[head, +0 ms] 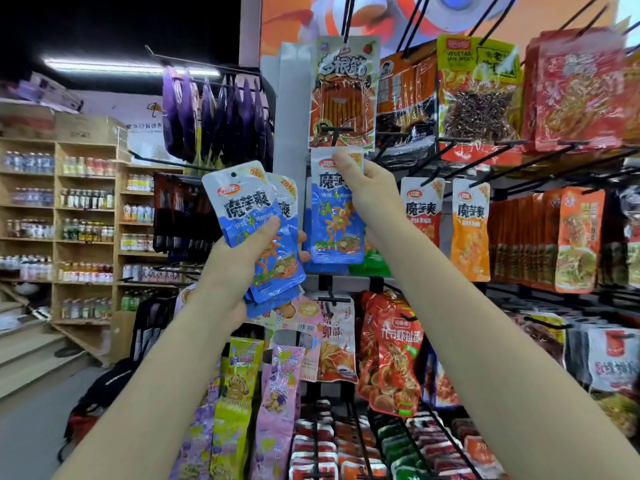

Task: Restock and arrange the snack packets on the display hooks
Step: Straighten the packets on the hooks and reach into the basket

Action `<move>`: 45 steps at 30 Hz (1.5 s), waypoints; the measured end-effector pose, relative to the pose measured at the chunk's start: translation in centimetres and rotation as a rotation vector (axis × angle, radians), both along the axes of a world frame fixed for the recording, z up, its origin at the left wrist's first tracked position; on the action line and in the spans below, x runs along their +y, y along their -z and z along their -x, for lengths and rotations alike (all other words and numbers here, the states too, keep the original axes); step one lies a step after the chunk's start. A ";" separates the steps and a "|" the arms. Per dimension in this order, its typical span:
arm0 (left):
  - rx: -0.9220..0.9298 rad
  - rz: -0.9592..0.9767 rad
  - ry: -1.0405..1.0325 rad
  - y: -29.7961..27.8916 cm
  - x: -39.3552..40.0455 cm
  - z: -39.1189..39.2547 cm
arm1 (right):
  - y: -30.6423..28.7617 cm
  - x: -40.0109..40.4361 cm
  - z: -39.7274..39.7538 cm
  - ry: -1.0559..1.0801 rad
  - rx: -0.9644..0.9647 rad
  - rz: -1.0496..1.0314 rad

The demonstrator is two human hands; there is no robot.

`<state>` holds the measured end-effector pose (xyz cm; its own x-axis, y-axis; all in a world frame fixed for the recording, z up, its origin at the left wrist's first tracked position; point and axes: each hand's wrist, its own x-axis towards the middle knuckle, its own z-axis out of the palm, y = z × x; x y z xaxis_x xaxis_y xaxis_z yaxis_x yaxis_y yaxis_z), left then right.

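My left hand (pixel 239 268) grips a fanned stack of blue-and-white snack packets (pixel 256 223), held up left of the rack's middle column. My right hand (pixel 363 188) pinches the top of one more blue packet (pixel 334 220) and holds it up against the rack. Its top edge sits just under a black display hook (pixel 334 130), whose tip shows in front of an orange packet (pixel 343 95) hanging above. More blue packets seem to hang behind the held one; the hole in its top is hidden by my fingers.
Red (pixel 420 209) and orange (pixel 470 230) packets of the same brand hang to the right on black hooks. Further snack packets fill the rows above and below. Purple bags (pixel 214 112) hang at the upper left. Wooden shelves (pixel 55 216) of bottles stand at the far left.
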<state>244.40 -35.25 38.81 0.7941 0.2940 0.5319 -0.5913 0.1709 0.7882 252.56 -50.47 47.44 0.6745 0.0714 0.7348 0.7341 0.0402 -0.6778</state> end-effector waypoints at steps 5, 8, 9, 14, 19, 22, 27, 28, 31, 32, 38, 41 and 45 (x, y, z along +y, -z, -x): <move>-0.004 -0.002 0.019 0.0 0.2 0.0 | -0.4 0.2 -0.4 -0.070 -0.036 -0.024; 0.015 -0.001 0.034 0.2 0.3 0.2 | 0.0 0.1 -0.7 -0.100 -0.066 -0.026; 0.016 0.004 0.038 0.3 0.3 0.2 | 0.0 0.0 -0.7 -0.107 -0.066 -0.035; 0.010 0.012 0.045 0.6 0.6 -0.1 | -0.4 0.6 -0.4 -0.240 0.023 -0.136; 0.020 0.011 0.040 0.7 0.6 -0.2 | 0.1 0.8 -1.0 -0.214 0.005 -0.113; 0.034 0.013 0.036 0.9 0.7 -0.2 | 0.8 0.5 -1.3 -0.021 -0.092 -0.036; 0.012 0.023 0.050 1.1 0.6 -0.4 | 2.7 0.6 -1.3 0.112 -0.382 -0.032; 0.004 0.023 0.050 1.0 0.6 -0.5 | 2.9 0.6 -1.3 0.130 -0.415 -0.041; -0.011 0.024 0.058 1.0 0.4 -0.5 | 2.9 0.6 -1.5 0.181 -0.429 -0.034; -0.012 0.020 0.061 1.0 0.4 -0.5 | 2.8 0.6 -1.6 0.196 -0.422 -0.026; -0.003 0.007 0.055 1.1 0.8 -0.5 | 3.2 -0.1 -2.4 0.422 -0.304 0.383; 0.065 0.013 0.078 0.9 0.9 -0.5 | 3.9 -0.6 -2.2 0.693 -0.265 0.584; 0.004 -0.116 -0.018 0.7 0.7 -0.7 | 4.1 -1.0 -0.1 0.311 -0.311 0.242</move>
